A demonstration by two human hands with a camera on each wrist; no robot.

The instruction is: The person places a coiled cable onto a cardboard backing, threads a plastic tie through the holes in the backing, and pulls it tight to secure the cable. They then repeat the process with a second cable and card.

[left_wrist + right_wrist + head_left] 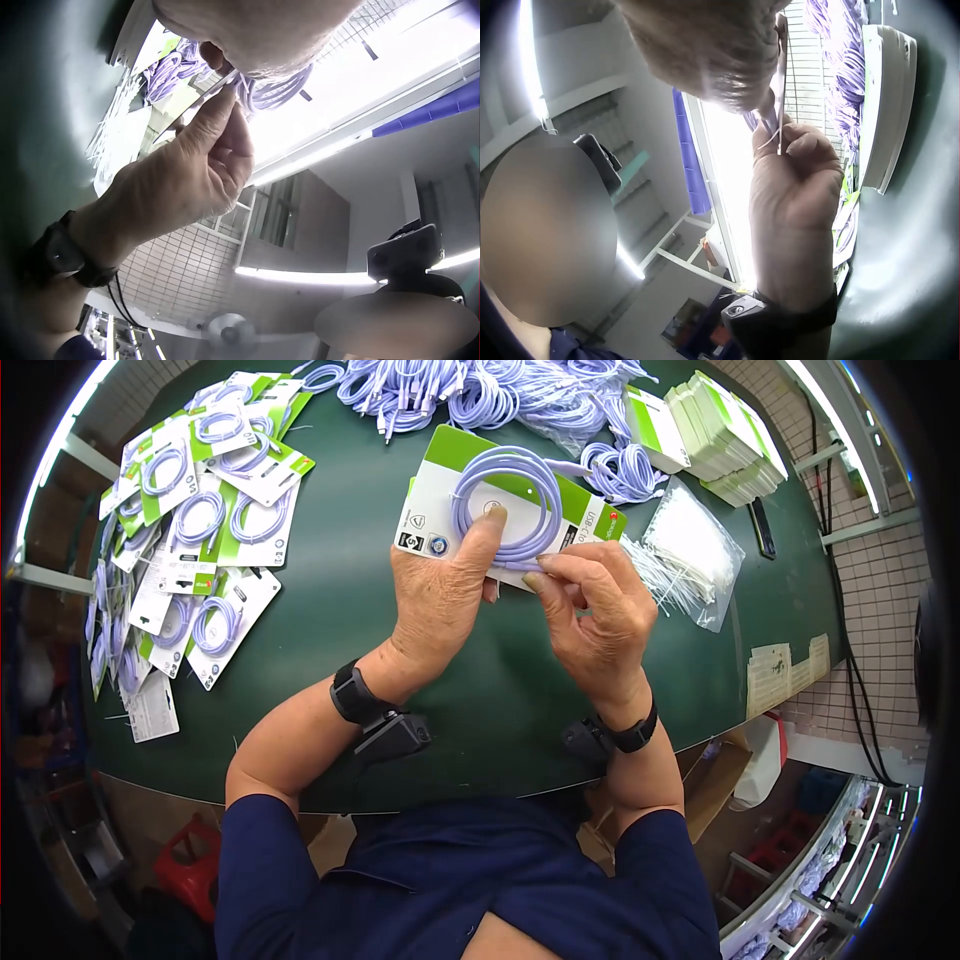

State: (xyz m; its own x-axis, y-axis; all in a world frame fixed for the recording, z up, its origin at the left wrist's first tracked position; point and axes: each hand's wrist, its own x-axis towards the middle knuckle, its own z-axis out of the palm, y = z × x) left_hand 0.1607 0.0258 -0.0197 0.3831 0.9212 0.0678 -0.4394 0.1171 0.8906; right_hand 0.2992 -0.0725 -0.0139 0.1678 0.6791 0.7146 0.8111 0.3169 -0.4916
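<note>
My left hand holds a white-and-green printed card from its lower left, thumb across the front and fingers behind. Against the card lies a coiled lilac USB cable, with that thumb inside the loop. At the coil's lower right, my right hand pinches the cable between thumb and forefinger; anything thinner between those fingertips is hidden. Behind the card, in the right wrist view, a thin white strip shows by the left hand's fingers.
Carded cables are heaped on the left of the green table. Loose lilac cables lie at the back. Stacked cards stand at back right, near a clear bag of white cable ties and a dark slim object.
</note>
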